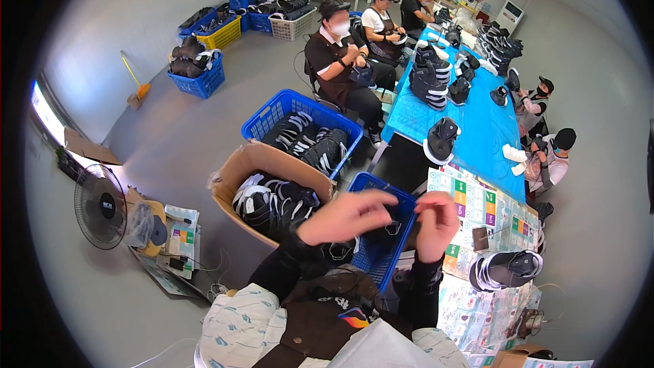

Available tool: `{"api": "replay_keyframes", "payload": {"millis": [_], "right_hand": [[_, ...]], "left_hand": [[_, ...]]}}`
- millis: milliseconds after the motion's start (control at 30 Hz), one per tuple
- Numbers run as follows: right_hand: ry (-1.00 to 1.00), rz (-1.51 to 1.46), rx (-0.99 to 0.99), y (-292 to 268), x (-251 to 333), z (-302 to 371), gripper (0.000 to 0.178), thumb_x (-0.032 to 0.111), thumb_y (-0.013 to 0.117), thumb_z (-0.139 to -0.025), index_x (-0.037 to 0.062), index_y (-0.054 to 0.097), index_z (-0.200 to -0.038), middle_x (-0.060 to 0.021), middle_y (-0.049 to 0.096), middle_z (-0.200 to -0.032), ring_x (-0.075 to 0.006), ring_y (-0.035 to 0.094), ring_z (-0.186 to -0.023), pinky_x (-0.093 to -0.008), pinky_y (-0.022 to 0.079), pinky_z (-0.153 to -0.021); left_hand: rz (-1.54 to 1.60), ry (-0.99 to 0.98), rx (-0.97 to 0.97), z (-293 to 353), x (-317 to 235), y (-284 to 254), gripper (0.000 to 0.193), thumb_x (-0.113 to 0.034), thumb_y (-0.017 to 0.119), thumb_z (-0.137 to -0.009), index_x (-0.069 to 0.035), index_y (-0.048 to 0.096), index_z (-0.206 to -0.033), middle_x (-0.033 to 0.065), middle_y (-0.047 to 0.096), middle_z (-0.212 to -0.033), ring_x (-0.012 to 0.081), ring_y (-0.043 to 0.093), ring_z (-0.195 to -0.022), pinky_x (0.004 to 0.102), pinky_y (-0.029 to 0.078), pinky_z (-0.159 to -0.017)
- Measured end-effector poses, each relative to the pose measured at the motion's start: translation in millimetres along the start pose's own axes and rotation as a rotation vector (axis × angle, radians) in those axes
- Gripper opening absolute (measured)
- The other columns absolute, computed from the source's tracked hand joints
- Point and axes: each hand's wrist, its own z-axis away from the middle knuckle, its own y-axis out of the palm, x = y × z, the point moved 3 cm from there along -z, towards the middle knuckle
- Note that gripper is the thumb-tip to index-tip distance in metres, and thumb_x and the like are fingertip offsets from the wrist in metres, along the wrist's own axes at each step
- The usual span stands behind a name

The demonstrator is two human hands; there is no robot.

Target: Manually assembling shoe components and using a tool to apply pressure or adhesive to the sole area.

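Note:
Both my hands are raised above a blue plastic basket (pixel 371 262). My left hand (pixel 347 218) points rightward with its fingers stretched out, slightly blurred. Facing it across a small gap, my right hand (pixel 437 223) has bent fingers drawn close together at the tips. Whether anything thin is pinched there is too small to tell. Inside the basket lies a dark shoe piece (pixel 392 228), partly hidden by my hands. A black shoe with white trim (pixel 507 270) rests on the paper-covered table to the right of my right hand.
Left of my hands stands a cardboard box (pixel 228 197) of black-and-white shoes, with another blue basket (pixel 351 133) behind it. A small brown block (pixel 480 238) lies on the printed sheets (pixel 470 307). Co-workers sit along the blue-covered table (pixel 477 136). A fan (pixel 101 206) stands at left.

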Motion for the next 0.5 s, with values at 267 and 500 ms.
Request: {"api": "replay_keyframes", "payload": {"millis": [267, 500], "right_hand": [[0.016, 0.208, 0.916, 43, -13, 46, 0.011, 0.011, 0.071, -0.092, 0.0061, 0.072, -0.102, -0.0097, 0.068, -0.083, -0.0242, 0.069, -0.073, -0.0317, 0.052, -0.064], [-0.123, -0.066, 1.043, 45, -19, 51, 0.015, 0.019, 0.075, -0.092, 0.0052, 0.076, -0.099, -0.0108, 0.072, -0.077, -0.0273, 0.070, -0.069, -0.0328, 0.053, -0.063]], "left_hand": [[0.423, 0.254, -0.471, 15, 12, -41, 0.019, -0.006, 0.053, -0.106, 0.001, 0.062, -0.121, 0.0051, 0.068, -0.093, 0.0098, 0.065, -0.086, 0.0264, 0.052, -0.080], [0.143, 0.143, 0.236, 12, 24, 26, 0.043, -0.019, 0.049, -0.102, -0.001, 0.056, -0.140, 0.0143, 0.063, -0.135, 0.0224, 0.060, -0.126, 0.0353, 0.045, -0.107]]}}
